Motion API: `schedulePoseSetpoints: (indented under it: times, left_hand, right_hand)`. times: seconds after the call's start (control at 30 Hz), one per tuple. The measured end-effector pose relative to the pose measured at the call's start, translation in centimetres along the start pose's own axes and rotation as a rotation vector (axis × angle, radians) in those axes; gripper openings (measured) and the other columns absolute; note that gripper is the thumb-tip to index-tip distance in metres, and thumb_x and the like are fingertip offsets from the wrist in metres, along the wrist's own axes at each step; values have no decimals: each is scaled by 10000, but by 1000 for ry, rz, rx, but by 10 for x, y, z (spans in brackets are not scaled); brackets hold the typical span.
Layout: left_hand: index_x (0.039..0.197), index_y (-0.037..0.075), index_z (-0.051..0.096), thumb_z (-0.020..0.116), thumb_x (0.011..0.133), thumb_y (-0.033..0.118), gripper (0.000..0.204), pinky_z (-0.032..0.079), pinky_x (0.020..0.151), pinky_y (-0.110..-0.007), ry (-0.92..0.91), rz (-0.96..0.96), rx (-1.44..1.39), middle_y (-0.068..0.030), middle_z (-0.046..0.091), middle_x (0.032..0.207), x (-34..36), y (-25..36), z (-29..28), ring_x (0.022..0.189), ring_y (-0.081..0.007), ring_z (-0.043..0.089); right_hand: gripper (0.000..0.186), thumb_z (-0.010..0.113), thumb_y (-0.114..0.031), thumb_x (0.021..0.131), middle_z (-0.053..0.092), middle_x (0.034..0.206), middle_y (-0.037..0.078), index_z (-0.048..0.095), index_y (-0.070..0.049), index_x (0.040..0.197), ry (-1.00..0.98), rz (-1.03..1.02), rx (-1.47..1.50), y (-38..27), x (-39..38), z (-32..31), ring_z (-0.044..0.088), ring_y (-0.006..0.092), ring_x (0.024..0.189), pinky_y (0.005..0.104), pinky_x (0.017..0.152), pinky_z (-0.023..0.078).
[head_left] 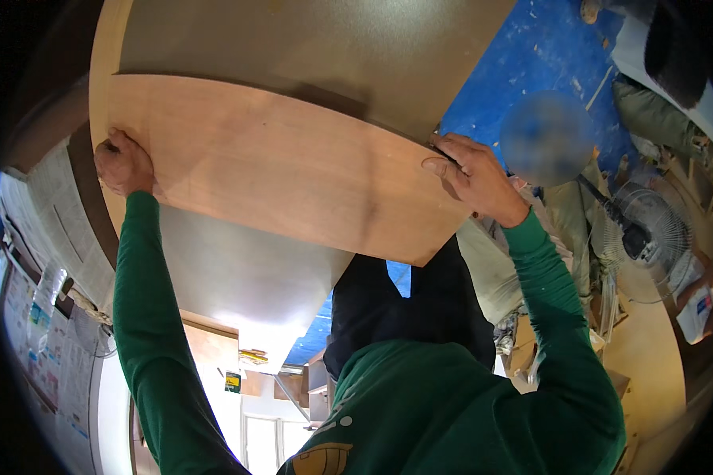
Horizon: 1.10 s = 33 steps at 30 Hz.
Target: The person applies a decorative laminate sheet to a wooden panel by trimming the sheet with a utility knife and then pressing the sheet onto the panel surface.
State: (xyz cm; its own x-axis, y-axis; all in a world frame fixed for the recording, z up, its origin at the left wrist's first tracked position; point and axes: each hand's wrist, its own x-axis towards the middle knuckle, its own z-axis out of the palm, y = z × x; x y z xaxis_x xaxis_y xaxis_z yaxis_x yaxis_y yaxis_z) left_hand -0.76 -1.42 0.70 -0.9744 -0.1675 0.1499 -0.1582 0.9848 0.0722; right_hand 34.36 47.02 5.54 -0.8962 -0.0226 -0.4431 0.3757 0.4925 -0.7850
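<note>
A long, light-brown wooden panel lies crosswise over a large grey-brown sheet. At the panel's left end, my left hand is closed on its edge, fingers curled and thumb up, beside the pale wooden strip along the sheet's left side. My right hand grips the right end, with the thumb on the upper face and the index finger along the far corner. Its other fingers are partly hidden. The panel's near right corner reaches over my dark trousers.
Blue sheeting covers the floor at far right. A fan stands on the right near crumpled, pale-green cloth and wood scraps. At lower left are a tape measure and a yellow-handled tool. Printed sheets hang at left.
</note>
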Motion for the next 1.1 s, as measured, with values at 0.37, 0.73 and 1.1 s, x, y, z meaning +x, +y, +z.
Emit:
schedulePoseSetpoints:
  times: [0.37,0.73,1.1]
  left_hand:
    - [1071,-56,744,530,1055,568,660,515,976,-565,46,67,0,-284,750,1128,2,-6,2,1095,-483,687]
    - [1047,-63,747,533,1049,554,652,514,962,-572,2,18,-33,-291,751,1124,-3,8,-7,1086,-491,691]
    - [1074,-40,753,521,1051,566,649,504,1000,-566,25,14,8,-260,746,1156,2,-7,2,1125,-469,678]
  right_hand:
    - [410,746,-220,1021,681,1007,239,693,49,1326,17,-34,59,-7,4,-4,643,449,892,481,807,536]
    - [442,768,-256,1014,724,1111,271,710,88,1285,10,-9,25,1,3,-5,697,445,981,468,857,564]
    - [533,812,-300,995,751,1178,246,699,108,1318,-2,71,28,-4,1,-4,744,369,1030,404,907,580]
